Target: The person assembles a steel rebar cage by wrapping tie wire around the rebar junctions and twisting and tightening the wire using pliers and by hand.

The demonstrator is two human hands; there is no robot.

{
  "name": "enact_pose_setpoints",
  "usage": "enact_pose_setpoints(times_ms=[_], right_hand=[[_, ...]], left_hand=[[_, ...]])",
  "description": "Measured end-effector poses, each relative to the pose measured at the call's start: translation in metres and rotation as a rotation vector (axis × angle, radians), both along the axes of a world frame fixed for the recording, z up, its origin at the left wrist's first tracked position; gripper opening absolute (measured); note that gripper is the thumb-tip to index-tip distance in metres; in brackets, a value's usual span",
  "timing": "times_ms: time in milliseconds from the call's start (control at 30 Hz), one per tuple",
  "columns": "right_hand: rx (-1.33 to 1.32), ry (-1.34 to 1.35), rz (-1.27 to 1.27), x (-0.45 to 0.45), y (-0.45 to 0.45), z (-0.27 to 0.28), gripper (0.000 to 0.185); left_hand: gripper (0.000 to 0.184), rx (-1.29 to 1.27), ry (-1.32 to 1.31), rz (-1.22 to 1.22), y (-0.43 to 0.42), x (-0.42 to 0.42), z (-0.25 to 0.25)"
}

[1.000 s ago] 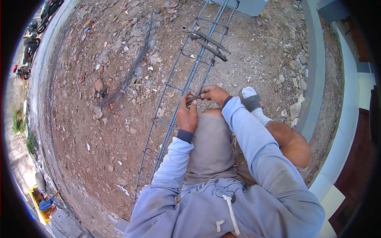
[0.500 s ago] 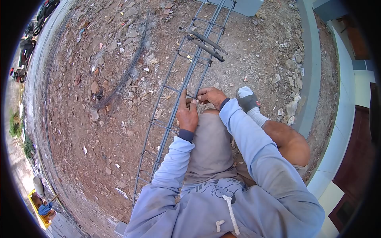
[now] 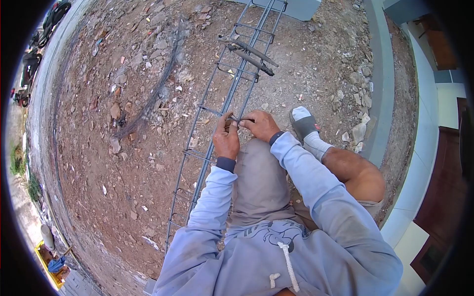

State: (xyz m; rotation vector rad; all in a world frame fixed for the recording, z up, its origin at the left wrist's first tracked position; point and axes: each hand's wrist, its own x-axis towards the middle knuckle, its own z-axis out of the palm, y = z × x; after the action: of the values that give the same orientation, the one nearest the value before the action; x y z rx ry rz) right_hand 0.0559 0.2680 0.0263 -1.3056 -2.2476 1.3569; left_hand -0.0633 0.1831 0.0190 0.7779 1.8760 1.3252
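A long steel rebar cage [image 3: 205,157] with square ties runs from the top centre down past my left side. Both hands meet at its right-hand bar, just above my knee. My left hand [image 3: 226,139] has its fingers closed at a tie; what they pinch is too small to name. Touching it from the right, my right hand [image 3: 260,125] is closed at the same joint, and its pinch is likewise unclear. Farther up, dark-handled pliers [image 3: 249,53] lie across the cage.
A bundle of thin wire [image 3: 160,86] lies on the rubble ground left of the cage. A grey block [image 3: 291,7] stands at the top. A low concrete edge [image 3: 382,89] runs along the right. A yellow crate [image 3: 42,256] is at lower left.
My left hand has shifted slightly left and its fingers have curled in towards my right fingertips. The cage, pliers and ground have drifted a little left in view.
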Motion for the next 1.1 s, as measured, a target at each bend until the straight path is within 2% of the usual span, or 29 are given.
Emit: enact_pose_setpoints(times_ms=[100, 367, 500, 600, 700, 800, 900, 1000, 1100], right_hand=[[0.152, -0.061, 0.020, -0.004, -0.004, -0.003, 0.020], [0.298, -0.193, 0.059, -0.011, -0.008, -0.002, 0.018], [0.259, -0.261, 0.095, -0.012, -0.007, 0.012, 0.018], [0.281, -0.262, 0.112, -0.013, -0.005, 0.004, 0.017], [0.293, -0.265, 0.123, -0.010, -0.004, 0.000, 0.017], [0.268, -0.247, 0.114, -0.012, -0.003, -0.001, 0.018], [0.237, -0.201, 0.116, -0.011, 0.000, -0.004, 0.021], [0.159, -0.191, 0.140, -0.011, 0.006, 0.001, 0.023], [0.055, -0.164, 0.158, -0.010, 0.014, 0.003, 0.025]], left_hand=[[0.027, 0.142, -0.053, -0.013, -0.005, -0.002, -0.005], [0.025, 0.168, 0.168, -0.270, -0.014, -0.019, 0.000], [0.026, 0.097, 0.035, -0.327, -0.011, -0.027, -0.002], [0.027, -0.057, -0.294, -0.253, -0.005, -0.030, 0.002], [0.029, -0.037, -0.278, -0.205, 0.002, -0.031, 0.006], [0.029, -0.167, -0.104, -0.265, 0.008, -0.034, 0.022], [0.029, -0.194, -0.093, -0.293, 0.012, -0.033, 0.024], [0.024, -0.090, -0.209, -0.331, 0.009, -0.038, 0.011], [0.024, -0.043, -0.071, -0.254, 0.007, -0.028, 0.008]])
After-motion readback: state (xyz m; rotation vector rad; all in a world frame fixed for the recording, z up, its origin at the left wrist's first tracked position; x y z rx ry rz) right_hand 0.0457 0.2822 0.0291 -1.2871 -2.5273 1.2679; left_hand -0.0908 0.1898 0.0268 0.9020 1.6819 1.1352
